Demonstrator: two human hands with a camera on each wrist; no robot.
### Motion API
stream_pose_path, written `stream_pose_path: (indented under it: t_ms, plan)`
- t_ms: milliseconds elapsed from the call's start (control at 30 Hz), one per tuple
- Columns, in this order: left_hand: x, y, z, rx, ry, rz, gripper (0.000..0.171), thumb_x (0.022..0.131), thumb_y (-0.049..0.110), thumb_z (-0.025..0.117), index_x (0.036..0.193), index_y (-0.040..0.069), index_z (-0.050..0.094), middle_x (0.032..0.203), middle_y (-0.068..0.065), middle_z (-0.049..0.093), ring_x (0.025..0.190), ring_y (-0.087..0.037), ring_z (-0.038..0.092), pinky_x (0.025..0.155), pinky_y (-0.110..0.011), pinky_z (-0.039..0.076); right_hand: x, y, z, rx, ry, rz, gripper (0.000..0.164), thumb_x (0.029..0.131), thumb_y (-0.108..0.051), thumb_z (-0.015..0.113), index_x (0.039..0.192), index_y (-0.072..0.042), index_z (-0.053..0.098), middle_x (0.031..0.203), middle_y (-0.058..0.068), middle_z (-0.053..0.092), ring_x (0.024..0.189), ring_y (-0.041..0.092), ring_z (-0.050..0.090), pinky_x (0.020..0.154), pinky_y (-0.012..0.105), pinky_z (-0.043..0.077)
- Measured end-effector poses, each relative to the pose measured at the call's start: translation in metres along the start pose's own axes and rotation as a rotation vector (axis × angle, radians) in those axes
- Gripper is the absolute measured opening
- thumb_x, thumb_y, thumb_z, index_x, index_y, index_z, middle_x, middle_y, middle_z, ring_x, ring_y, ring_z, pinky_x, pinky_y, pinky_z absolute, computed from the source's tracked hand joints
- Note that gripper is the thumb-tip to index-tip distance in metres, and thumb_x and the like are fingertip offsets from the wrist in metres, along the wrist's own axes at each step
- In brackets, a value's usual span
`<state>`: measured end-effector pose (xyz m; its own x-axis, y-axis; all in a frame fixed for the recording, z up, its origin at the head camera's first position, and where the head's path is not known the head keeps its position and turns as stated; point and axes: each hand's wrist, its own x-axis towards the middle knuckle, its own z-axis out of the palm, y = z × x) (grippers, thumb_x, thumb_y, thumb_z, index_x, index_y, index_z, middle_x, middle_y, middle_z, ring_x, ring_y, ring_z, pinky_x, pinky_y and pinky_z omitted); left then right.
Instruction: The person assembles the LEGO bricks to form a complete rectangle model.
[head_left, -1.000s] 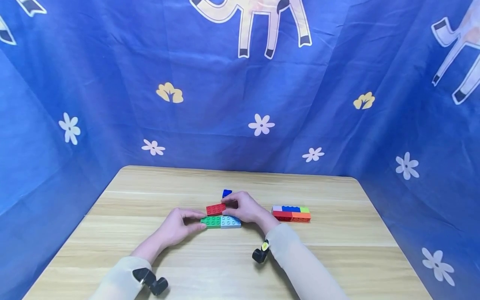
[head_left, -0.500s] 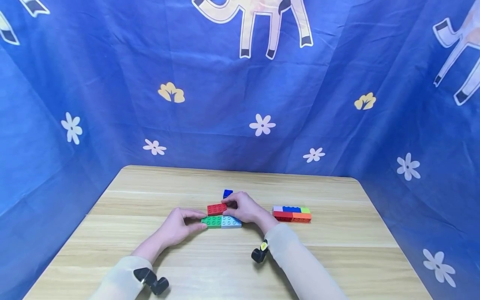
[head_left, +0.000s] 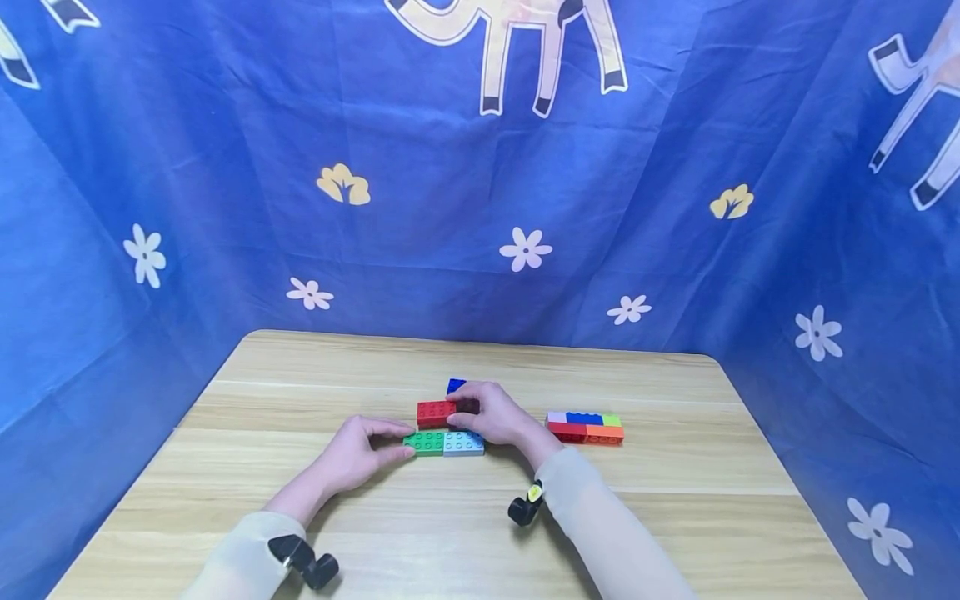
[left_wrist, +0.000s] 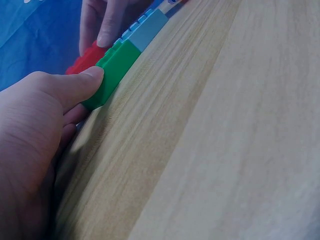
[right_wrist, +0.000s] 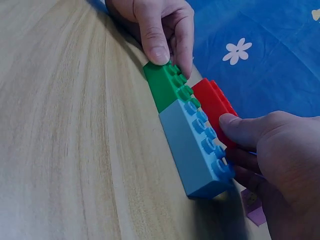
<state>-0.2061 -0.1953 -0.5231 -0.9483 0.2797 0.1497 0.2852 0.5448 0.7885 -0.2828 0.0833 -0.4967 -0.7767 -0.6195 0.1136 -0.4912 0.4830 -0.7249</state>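
My left hand [head_left: 358, 454] pinches the left end of a green brick [head_left: 427, 444], thumb on the near side. A light blue brick [head_left: 463, 444] sits end to end with the green one, studs up, on the wooden table. Just behind this row, my right hand [head_left: 495, 414] holds a red brick [head_left: 436, 413] by its right part, between thumb and fingers. In the right wrist view the red brick [right_wrist: 212, 102] runs alongside the row, its thumb-side end hidden by the hand. A dark blue brick [head_left: 455, 386] lies behind the right fingers, partly covered.
To the right stands a joined block of bricks [head_left: 585, 429], with red and orange in front and lavender, blue and lime behind. A blue cloth [head_left: 420, 292] with flower prints hangs around the table [head_left: 480, 533].
The right hand has turned the red brick from a slight tilt to lie nearly parallel with the green and light blue row, shifting it slightly back. The left hand keeps its place.
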Motion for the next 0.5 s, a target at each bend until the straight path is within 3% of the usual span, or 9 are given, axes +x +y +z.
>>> stream_pose_path:
  t_ms: [500]
  plan:
    - [0.000,-0.002,0.001,0.003,-0.001,-0.003,0.037,0.085,0.031,0.091,0.119,0.019,0.082,0.122,-0.003,0.076,0.120,-0.030,0.069,0.108,-0.057,0.048,-0.014,-0.010,-0.007,0.112,0.031,-0.034,0.037,0.099,-0.021,0.078,0.134,-0.008,0.073,0.123,-0.001,0.069,0.114,0.011,0.064,0.100,0.026,0.054]
